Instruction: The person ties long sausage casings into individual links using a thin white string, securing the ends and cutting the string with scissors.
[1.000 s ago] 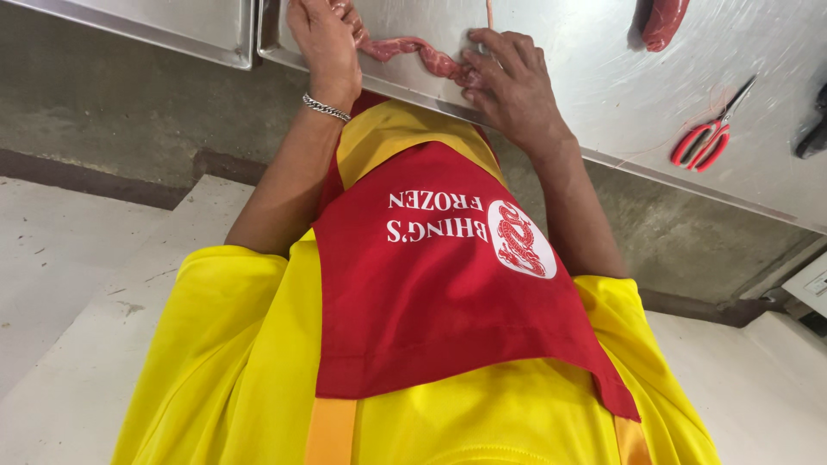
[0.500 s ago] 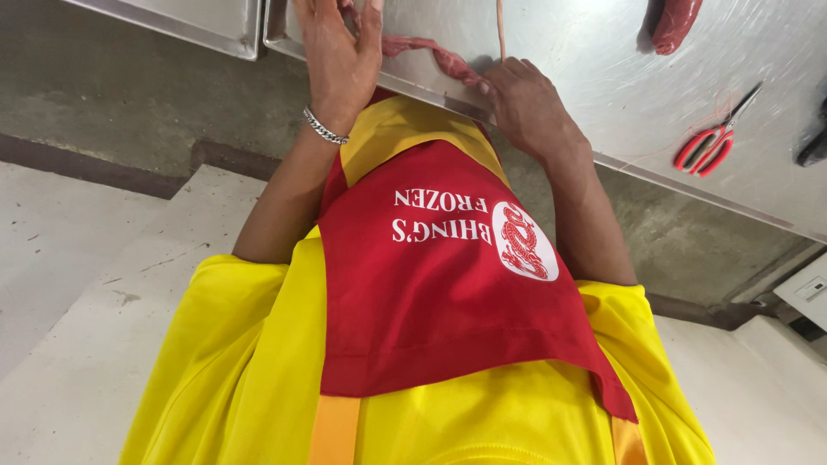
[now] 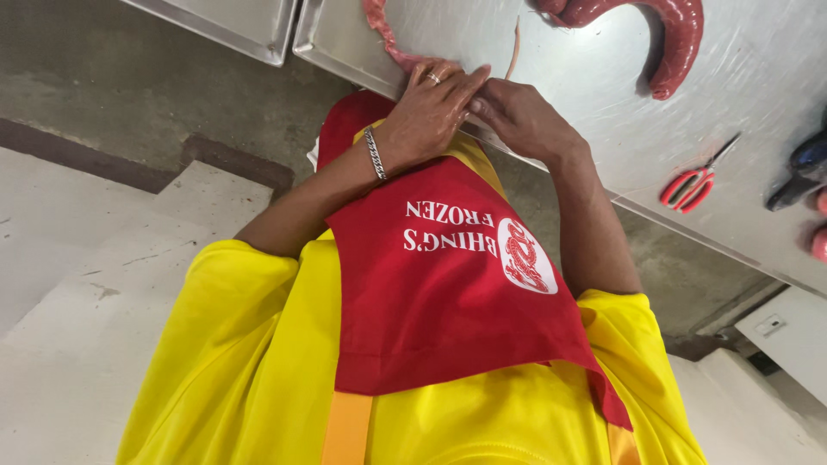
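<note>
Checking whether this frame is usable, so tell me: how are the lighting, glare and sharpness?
Head view: sharp overall, no motion blur; soft glare streaks across the steel table; the red sausage throws a short shadow; both hands, left hand and right hand, evenly lit.

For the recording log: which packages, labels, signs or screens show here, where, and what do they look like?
Apron print: white lettering beside a round white emblem, on the red apron over the yellow shirt, below the hands, seen upside down.
No packages, signs or screens show on the steel table.
</note>
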